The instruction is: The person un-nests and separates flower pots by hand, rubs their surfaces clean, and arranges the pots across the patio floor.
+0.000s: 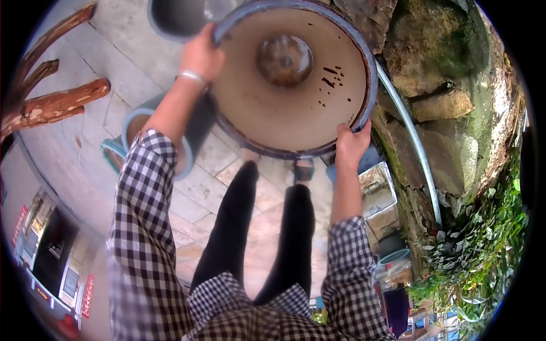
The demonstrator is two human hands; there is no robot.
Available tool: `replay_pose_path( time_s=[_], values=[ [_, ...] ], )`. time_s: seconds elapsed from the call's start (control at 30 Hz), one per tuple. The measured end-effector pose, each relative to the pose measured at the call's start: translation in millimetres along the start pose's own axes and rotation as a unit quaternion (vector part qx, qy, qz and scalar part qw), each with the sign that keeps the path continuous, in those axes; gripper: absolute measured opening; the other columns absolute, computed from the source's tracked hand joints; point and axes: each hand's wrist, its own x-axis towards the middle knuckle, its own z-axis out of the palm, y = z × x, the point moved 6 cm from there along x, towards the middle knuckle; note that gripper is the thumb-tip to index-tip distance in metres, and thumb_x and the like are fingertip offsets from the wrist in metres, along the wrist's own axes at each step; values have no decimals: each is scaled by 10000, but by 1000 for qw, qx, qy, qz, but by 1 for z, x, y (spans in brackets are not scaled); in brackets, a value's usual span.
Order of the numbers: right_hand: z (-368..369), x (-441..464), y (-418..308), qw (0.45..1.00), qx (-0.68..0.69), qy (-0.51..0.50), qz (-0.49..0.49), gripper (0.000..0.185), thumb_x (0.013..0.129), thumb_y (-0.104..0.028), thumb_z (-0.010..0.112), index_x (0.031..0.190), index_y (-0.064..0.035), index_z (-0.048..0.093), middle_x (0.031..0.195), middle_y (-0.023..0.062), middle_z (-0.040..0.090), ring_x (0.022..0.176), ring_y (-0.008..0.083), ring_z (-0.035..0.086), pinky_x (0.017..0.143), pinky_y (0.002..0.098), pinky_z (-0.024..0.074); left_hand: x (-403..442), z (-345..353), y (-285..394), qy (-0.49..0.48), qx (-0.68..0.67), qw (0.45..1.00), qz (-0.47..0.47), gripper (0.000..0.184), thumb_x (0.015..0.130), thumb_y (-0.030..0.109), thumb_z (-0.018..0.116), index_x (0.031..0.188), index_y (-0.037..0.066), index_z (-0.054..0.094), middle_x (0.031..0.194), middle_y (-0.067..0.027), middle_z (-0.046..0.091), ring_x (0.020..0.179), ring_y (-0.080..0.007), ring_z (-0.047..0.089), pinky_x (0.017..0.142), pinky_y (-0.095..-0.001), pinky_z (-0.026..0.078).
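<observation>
A large round basin (256, 108) with a beige inside and a dark blue-grey rim is held out in front of me. At its middle is a brownish, shiny round area, and small dark flecks dot its right side. My left hand (205, 54) is closed on the rim at the upper left, a bracelet on that wrist. Lower right, the fingers of my right hand (352, 145) are wrapped round the rim, partly hidden behind it. My feet show just below the basin's near edge.
A grey tub (170, 20) stands on the paving beyond my left hand. Beneath my left forearm is a tall grey bucket (196, 136). Logs (62, 105) lie at the left. A rough stone wall (438, 51) with a pale hose (412, 133) and plants (478, 250) bounds the right.
</observation>
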Motion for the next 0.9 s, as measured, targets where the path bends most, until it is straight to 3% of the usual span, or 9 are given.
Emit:
replay_pose_path(
  time_s=[0.17, 0.27, 0.33, 0.37, 0.4, 0.43, 0.77, 0.9],
  values=[
    [3, 4, -7, 998, -56, 5, 20, 485, 708, 42, 548, 1189, 46, 484, 1065, 123, 614, 931, 204, 591, 866, 289, 448, 6, -1, 0, -20, 0, 1000, -7, 564, 729, 139, 526, 1286, 57, 493, 1070, -255, 617, 1020, -391, 584, 891, -400, 458],
    [7, 2, -17, 999, -21, -1, 36, 471, 722, 35, 548, 1188, 53, 478, 1080, 134, 618, 953, 210, 600, 870, 290, 452, 10, 1, -1, -23, 38, 999, -12, 559, 733, 140, 524, 1286, 63, 498, 1051, -261, 622, 1010, -395, 590, 883, -405, 462],
    [5, 0, -27, 995, -78, 7, 55, 457, 741, 16, 556, 1191, 37, 478, 1040, 151, 642, 929, 210, 623, 863, 302, 467, 6, 0, 4, -13, 91, 996, -14, 553, 741, 131, 505, 1291, 75, 488, 1005, -263, 625, 950, -424, 592, 839, -464, 471],
    [4, 1, -17, 995, -81, 21, 56, 464, 740, -11, 572, 1192, 34, 481, 1013, 175, 652, 916, 246, 641, 854, 321, 476, 8, 2, 2, -21, 78, 997, -21, 555, 746, 147, 512, 1296, 79, 487, 1013, -257, 628, 957, -414, 598, 841, -456, 472],
    [2, -2, -31, 988, -138, 18, 67, 572, 740, -65, 538, 1298, -29, 417, 908, 274, 636, 870, 414, 633, 803, 432, 497, 9, 5, -2, -29, 64, 997, -27, 557, 750, 163, 519, 1300, 83, 487, 1021, -251, 631, 963, -404, 603, 843, -448, 473],
    [1, -2, -27, 983, -174, 36, 49, 568, 742, -79, 545, 1292, -15, 418, 899, 286, 633, 868, 431, 626, 796, 457, 497, 10, 8, -5, -28, 54, 998, -30, 555, 754, 173, 527, 1300, 85, 489, 1025, -246, 634, 970, -394, 608, 846, -439, 473],
    [1, -1, -20, 983, -172, 8, 69, 694, 712, -99, 609, 1341, 3, 334, 992, 278, 618, 870, 430, 620, 764, 457, 505, 12, 11, -19, 0, 58, 997, -42, 480, 777, 213, 547, 1245, 104, 555, 1033, -215, 651, 994, -364, 621, 868, -387, 465],
    [1, -2, -15, 988, -139, -8, 69, 740, 727, -162, 665, 1358, 9, 320, 1042, 273, 609, 873, 423, 621, 771, 450, 507, 16, 7, -13, -26, 87, 994, -58, 573, 771, 277, 584, 1316, 124, 489, 1098, -206, 636, 1042, -352, 604, 896, -383, 448]
  ],
)
